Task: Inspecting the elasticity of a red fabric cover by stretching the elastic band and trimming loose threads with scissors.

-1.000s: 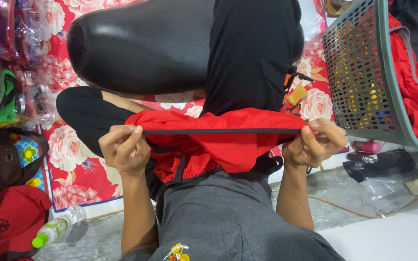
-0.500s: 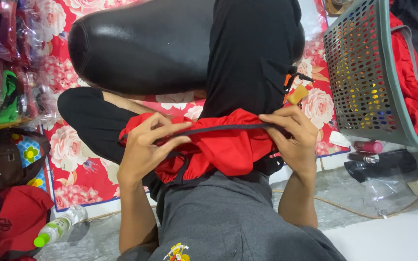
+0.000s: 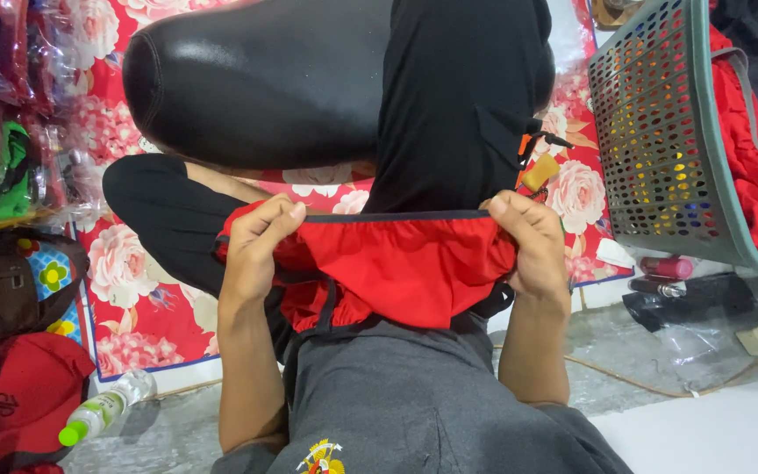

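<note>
Left hand (image 3: 256,250) and right hand (image 3: 528,241) each pinch one end of the red cloth (image 3: 396,268) along its dark top edge, held taut over the lap. That grip keeps the edge straight and level. The laundry basket (image 3: 660,149) sits tilted at right, near the right hand.

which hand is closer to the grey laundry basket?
Right. The right hand grips the red garment's dark-edged end just left of the grey laundry basket. The left hand holds the opposite end, across the garment from the basket.
</note>
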